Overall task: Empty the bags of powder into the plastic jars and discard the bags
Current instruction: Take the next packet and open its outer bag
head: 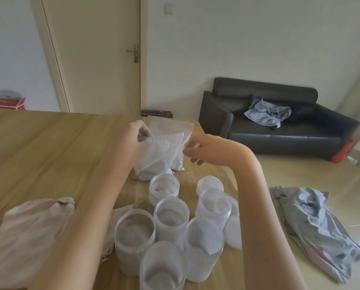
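Note:
A white bag of powder point(158, 158) stands on the wooden table point(39, 143) beyond the jars. My left hand point(131, 137) pinches its top left corner. My right hand point(202, 149) hovers by the bag's top right corner with fingers curled; whether it touches the bag is unclear. More white bags point(172, 126) lie behind it. Several open clear plastic jars point(170, 214) cluster in front, near the table's right edge. White lids point(209, 184) lie beside them.
A pinkish cloth bag point(26, 237) lies at the left front of the table. Crumpled silver-grey bags point(319, 227) lie on the floor to the right. A black sofa point(279, 126) with blue clothing stands by the wall; a door is behind the table.

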Demonstrator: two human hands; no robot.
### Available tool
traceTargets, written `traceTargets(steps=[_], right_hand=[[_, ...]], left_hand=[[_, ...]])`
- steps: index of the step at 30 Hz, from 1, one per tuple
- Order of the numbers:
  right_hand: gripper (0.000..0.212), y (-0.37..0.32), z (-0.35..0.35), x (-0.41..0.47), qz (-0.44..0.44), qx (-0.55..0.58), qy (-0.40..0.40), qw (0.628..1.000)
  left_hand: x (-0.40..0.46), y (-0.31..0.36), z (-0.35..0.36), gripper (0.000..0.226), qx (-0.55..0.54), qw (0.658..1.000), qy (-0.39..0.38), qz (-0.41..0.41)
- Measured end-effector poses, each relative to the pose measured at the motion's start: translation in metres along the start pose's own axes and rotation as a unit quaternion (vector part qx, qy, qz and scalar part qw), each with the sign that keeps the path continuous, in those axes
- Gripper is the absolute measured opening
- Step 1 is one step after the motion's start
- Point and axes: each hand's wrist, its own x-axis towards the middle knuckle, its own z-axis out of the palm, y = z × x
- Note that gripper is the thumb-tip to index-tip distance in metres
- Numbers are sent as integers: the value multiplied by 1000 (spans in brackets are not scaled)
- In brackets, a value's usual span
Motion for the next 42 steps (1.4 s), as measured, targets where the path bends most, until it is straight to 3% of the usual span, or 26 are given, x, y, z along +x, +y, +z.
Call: traceTargets(steps=[5,11,15,18,24,27,31,33,35,38,42], right_hand=[[22,12,-5,-6,2,-46,-49,998],[31,27,-11,-23,43,-76,-139,986],[37,14,1,-14,72,-174,-203,961],[38,10,11,-2,89,-199,-198,956],[26,17,17,17,89,-103,-103,985],[22,15,23,25,86,-88,-27,992],[20,13,26,29,87,-83,-4,993],[22,10,21,29,66,-77,50,994],[25,3,15,27,39,28,100,994],[42,-14,13,19,11,192,49,980],[46,-25,19,14,5,259,15,966]], left_hand=[[1,4,-7,9,-4,1000,-16,15],[-3,15,-7,4,-19,999,-21,24],[-4,16,-11,4,-34,999,-25,14],[-5,16,-14,4,-37,999,-29,9],[-2,12,-17,9,-25,997,-67,-11],[-1,11,-16,14,-27,996,-86,-25],[0,9,-15,16,-45,991,-121,-25],[2,9,-12,17,-79,988,-128,-31],[3,10,-8,17,-121,985,-113,-42],[4,16,-1,17,-182,977,-97,-61],[1,21,3,19,-227,963,-118,-83]])
